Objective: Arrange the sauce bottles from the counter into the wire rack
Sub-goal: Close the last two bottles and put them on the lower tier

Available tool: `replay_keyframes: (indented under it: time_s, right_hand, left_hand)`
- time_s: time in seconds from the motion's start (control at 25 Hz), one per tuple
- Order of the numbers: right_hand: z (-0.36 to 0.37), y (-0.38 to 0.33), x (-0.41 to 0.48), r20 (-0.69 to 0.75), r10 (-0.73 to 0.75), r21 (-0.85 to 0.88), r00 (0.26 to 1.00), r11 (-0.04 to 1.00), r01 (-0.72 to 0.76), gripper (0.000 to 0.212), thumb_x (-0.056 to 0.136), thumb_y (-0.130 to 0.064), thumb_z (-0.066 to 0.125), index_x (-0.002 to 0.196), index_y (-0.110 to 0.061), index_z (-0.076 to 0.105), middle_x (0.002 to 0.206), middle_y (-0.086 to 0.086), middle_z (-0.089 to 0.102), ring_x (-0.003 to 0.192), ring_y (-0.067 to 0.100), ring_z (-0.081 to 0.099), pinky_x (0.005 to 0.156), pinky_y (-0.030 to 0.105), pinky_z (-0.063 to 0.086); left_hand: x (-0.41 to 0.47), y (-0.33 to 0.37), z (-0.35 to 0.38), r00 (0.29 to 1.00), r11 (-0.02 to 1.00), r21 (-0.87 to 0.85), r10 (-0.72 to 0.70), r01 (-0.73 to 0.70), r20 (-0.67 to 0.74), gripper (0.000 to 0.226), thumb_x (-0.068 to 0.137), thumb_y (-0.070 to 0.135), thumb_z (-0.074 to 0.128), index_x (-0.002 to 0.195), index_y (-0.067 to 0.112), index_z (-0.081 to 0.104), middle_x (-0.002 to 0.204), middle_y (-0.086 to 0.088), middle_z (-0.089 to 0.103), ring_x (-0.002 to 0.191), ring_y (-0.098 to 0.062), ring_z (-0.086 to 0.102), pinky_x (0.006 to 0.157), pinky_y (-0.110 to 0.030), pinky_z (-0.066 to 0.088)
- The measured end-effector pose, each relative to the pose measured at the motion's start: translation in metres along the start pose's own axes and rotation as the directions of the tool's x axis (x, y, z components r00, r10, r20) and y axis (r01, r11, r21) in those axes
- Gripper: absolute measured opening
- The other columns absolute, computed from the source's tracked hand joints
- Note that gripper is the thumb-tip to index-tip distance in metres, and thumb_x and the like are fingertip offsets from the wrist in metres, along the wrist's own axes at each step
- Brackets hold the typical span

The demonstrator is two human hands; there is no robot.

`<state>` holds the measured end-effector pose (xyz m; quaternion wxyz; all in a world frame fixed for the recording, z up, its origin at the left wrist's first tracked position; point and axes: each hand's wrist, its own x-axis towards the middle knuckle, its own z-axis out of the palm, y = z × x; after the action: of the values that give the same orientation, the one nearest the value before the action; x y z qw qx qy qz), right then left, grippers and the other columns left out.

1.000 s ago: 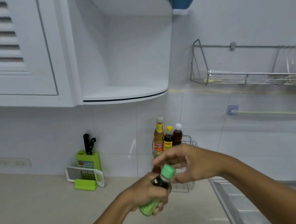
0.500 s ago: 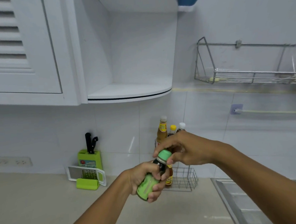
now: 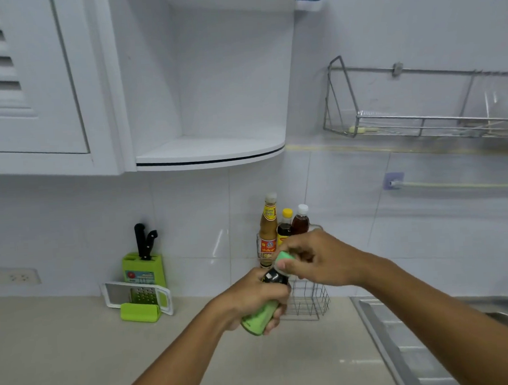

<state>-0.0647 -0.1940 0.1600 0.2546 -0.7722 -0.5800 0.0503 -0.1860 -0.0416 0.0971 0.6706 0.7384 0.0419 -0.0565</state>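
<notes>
My left hand (image 3: 250, 299) grips the body of a dark sauce bottle with a green label (image 3: 262, 318), held tilted above the counter. My right hand (image 3: 316, 260) pinches its green cap (image 3: 283, 257). Just behind them a small wire rack (image 3: 308, 303) stands on the counter against the tiled wall. In the rack stand three bottles: a tall amber one with a yellow label (image 3: 268, 230), a dark one with a yellow cap (image 3: 284, 226), and a brown one with a white cap (image 3: 300, 220). My hands hide the rack's front left part.
A green knife block (image 3: 143, 267) and a white grater with a green holder (image 3: 139, 299) sit at the wall to the left. A steel sink drainboard (image 3: 405, 346) lies to the right. A corner shelf (image 3: 211, 153) and a wall-mounted dish rack (image 3: 420, 116) hang overhead.
Both hands have kept hold of the green bottle and shifted slightly; my right fingers have moved around the cap. The view drifted a little, the bottle staying in front of the rack.
</notes>
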Motion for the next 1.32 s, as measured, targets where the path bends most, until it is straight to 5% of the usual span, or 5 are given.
replay_keyframes:
  time_s: [0.2, 0.44, 0.6, 0.84, 1.32]
  right_hand:
    - [0.029, 0.008, 0.002, 0.015, 0.229, -0.09, 0.973, 0.97, -0.226, 0.058, 0.097, -0.063, 0.036, 0.095, -0.013, 0.065, 0.089, 0.006, 0.071, 0.082, 0.023, 0.066, 0.077, 0.04, 0.055]
    - [0.047, 0.002, 0.003, -0.11, 0.353, 0.036, 0.929, 0.936, -0.351, 0.044, 0.106, -0.027, 0.037, 0.064, -0.019, 0.044, 0.064, -0.001, 0.05, 0.061, 0.015, 0.047, 0.059, 0.033, 0.035]
    - [0.05, 0.02, -0.001, -0.028, 0.514, 0.511, 0.857, 0.744, -0.43, 0.026, 0.103, -0.034, 0.05, 0.094, -0.013, 0.061, 0.059, 0.001, 0.055, 0.045, 0.016, 0.051, 0.042, 0.024, 0.037]
    - [0.063, 0.111, -0.01, -0.13, 0.745, 0.639, 0.654, 0.567, -0.519, 0.034, 0.093, -0.04, 0.068, 0.076, -0.012, 0.058, 0.053, 0.005, 0.056, 0.035, 0.018, 0.052, 0.041, 0.024, 0.038]
    - [0.153, 0.284, 0.025, -0.166, 0.871, 0.724, 0.462, 0.426, -0.543, 0.036, 0.084, -0.037, 0.083, 0.093, -0.011, 0.059, 0.085, 0.021, 0.076, 0.053, 0.031, 0.076, 0.047, 0.039, 0.063]
  left_hand:
    - [0.015, -0.014, 0.012, 0.817, 0.65, 0.74, 0.324, 0.174, -0.477, 0.048, 0.067, 0.052, 0.064, 0.112, 0.038, 0.063, 0.093, 0.006, 0.072, 0.083, -0.018, 0.067, 0.068, -0.031, 0.053]
    - [0.028, -0.032, 0.018, 0.656, 0.359, 0.901, 0.623, 0.243, -0.426, 0.04, 0.083, 0.051, 0.062, 0.116, 0.031, 0.055, 0.103, 0.006, 0.072, 0.084, -0.021, 0.072, 0.064, -0.031, 0.052]
    - [0.05, -0.034, 0.023, 0.726, 0.481, 0.861, 0.532, 0.166, -0.437, 0.051, 0.079, 0.044, 0.069, 0.119, 0.029, 0.042, 0.108, 0.006, 0.068, 0.093, -0.023, 0.069, 0.069, -0.036, 0.055]
    - [0.089, -0.055, -0.013, 0.964, 0.807, 0.571, 0.004, 0.154, -0.266, 0.086, 0.067, 0.031, 0.087, 0.136, 0.026, 0.035, 0.122, 0.005, 0.055, 0.109, -0.017, 0.058, 0.093, -0.033, 0.051]
    - [0.204, -0.181, -0.038, 0.734, 0.816, 0.09, -0.459, 0.572, -0.5, 0.068, 0.095, 0.009, 0.051, 0.156, 0.011, 0.022, 0.159, -0.012, 0.033, 0.144, -0.029, 0.037, 0.109, -0.031, 0.037]
